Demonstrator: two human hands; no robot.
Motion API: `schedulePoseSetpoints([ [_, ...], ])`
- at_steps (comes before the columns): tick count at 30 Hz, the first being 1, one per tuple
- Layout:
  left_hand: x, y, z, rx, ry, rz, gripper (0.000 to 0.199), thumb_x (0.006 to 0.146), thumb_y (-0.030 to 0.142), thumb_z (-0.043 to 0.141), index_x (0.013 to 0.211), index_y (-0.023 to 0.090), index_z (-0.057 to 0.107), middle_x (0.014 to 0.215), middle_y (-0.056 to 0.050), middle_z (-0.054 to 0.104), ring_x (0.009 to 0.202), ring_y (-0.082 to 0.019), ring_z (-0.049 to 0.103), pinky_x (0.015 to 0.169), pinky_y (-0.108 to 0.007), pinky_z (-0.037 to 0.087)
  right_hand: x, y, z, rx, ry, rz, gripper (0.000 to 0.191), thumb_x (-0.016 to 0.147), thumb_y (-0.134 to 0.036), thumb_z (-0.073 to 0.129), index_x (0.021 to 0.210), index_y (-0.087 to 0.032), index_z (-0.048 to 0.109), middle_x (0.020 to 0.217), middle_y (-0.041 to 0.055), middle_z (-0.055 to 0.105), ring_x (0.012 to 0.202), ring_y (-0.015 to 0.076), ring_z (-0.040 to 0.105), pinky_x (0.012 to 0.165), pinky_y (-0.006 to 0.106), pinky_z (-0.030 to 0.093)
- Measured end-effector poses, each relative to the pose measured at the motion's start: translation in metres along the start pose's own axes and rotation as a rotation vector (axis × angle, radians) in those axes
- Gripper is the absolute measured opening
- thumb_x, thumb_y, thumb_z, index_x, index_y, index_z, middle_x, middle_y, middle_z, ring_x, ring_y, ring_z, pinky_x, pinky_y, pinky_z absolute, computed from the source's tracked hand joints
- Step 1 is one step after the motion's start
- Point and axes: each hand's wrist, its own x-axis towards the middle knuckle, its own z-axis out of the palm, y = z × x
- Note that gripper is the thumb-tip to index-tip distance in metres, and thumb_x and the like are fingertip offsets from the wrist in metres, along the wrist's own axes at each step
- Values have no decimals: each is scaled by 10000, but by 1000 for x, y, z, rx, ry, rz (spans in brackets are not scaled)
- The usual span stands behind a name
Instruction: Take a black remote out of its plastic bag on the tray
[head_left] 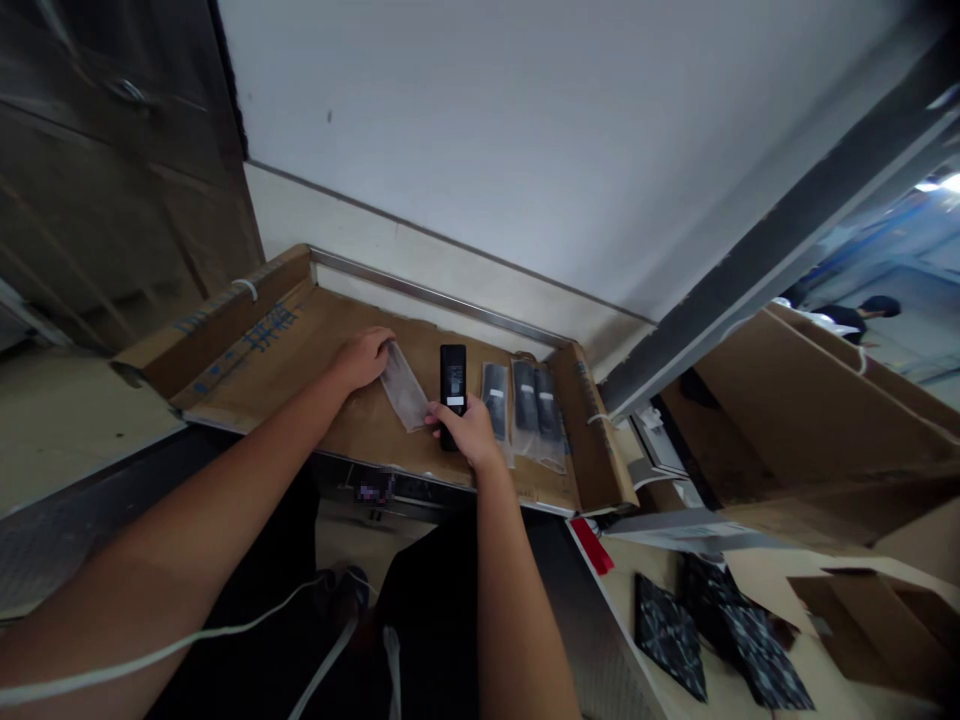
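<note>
My left hand (365,357) grips the far end of a small clear plastic bag (403,390) that lies on a flattened cardboard sheet (300,350). My right hand (466,428) pinches the near end of the same bag and also rests on the lower end of a black remote control (452,383), which lies unbagged on the cardboard just right of the bag. Three bagged black remotes (525,405) lie side by side to the right of my right hand.
The cardboard's raised flaps (596,440) stand at its left and right ends, against a white wall. Large cardboard boxes (810,420) sit at the right. Black patterned pads (720,625) lie on a surface at the lower right. A white cord (187,640) crosses my lap.
</note>
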Motion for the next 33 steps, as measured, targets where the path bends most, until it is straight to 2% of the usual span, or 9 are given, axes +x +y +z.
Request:
schedulePoseSetpoints([
  [8, 0, 7, -7, -49, 127, -61, 315, 813, 136, 439, 1021, 178, 670, 1095, -95, 690, 1090, -233, 613, 1016, -396, 461, 2, 7, -2, -5, 21, -46, 305, 717, -371, 758, 873, -151, 614, 689, 45, 708, 595, 180, 675, 489, 250, 539],
  [25, 0, 5, -7, -14, 134, -59, 252, 808, 133, 465, 959, 183, 661, 1029, -80, 682, 1010, -220, 608, 959, -361, 468, 1, 7, -4, 27, 56, -69, 345, 730, -440, 762, 845, -182, 565, 654, 34, 709, 487, 153, 626, 454, 231, 486],
  [33, -1, 5, -6, 16, 124, -64, 260, 810, 144, 461, 972, 192, 658, 1051, -75, 682, 1036, -212, 605, 973, -355, 465, 0, 2, -1, 62, 149, -38, 358, 708, -415, 772, 863, -186, 546, 597, 15, 687, 489, 172, 644, 455, 247, 517],
])
